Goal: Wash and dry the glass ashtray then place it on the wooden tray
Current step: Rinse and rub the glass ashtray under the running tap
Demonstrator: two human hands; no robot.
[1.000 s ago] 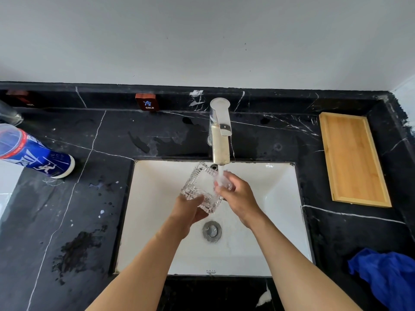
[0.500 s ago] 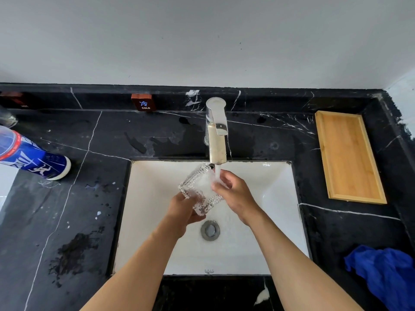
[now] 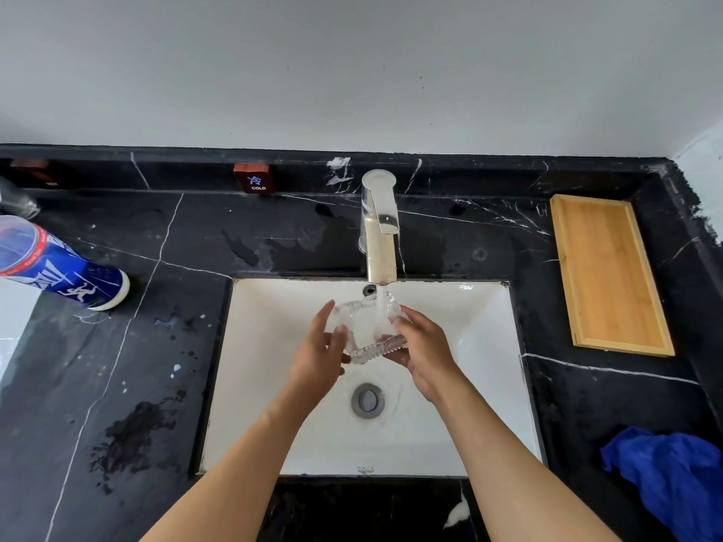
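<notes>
The clear, ribbed glass ashtray [image 3: 365,332] is held over the white sink [image 3: 481,346], under a running stream from the faucet [image 3: 378,228]. Water falls into its hollow. My right hand [image 3: 424,352] grips its right side and underside. My left hand [image 3: 319,356] touches its left edge with the fingers spread and the thumb on the rim. The wooden tray [image 3: 608,273] lies on the black counter at the right, with nothing on it.
A blue cloth [image 3: 673,475] is bunched on the counter at the lower right. A blue and white bottle [image 3: 58,269] lies at the left. A small "COLD" tag [image 3: 253,178] stands on the back ledge. The drain [image 3: 367,400] sits below the hands. Wet patches mark the left counter.
The ashtray has turned from tilted on edge to hollow-up under the stream. My left hand has loosened, its fingers now spread along the left edge. My right hand has shifted under the right side.
</notes>
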